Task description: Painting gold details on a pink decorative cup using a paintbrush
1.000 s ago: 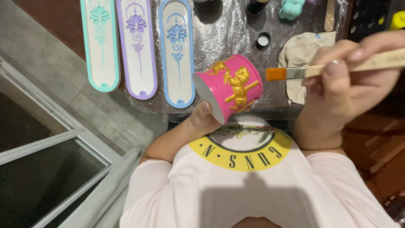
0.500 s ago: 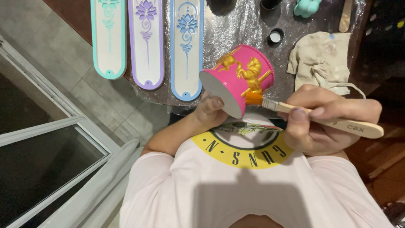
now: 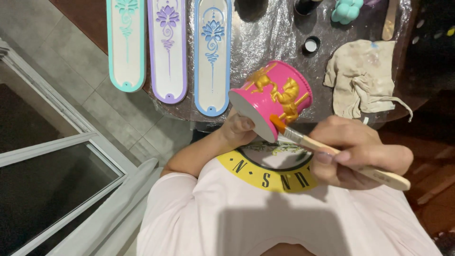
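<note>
Your right hand [image 3: 353, 151] is closing around a wooden brush [image 3: 332, 152], its orange bristles touching the pink pot [image 3: 277, 97] at the pot's 5 o'clock. Your left hand [image 3: 239, 130] is gripping the pot from below, at its 7 o'clock, tilting the white base toward you (most of those fingers are hiding behind it). Judging by its look, the pot is light, rigid and probably breakable, with wet gold relief to be avoiding, so you are better holding the base rim. Farther off, at 1 o'clock, a stained rag [image 3: 362, 78] is lying on the plastic-covered table [image 3: 270, 38]; at 11 o'clock three long painted trays [image 3: 168, 47] are sitting side by side
</note>
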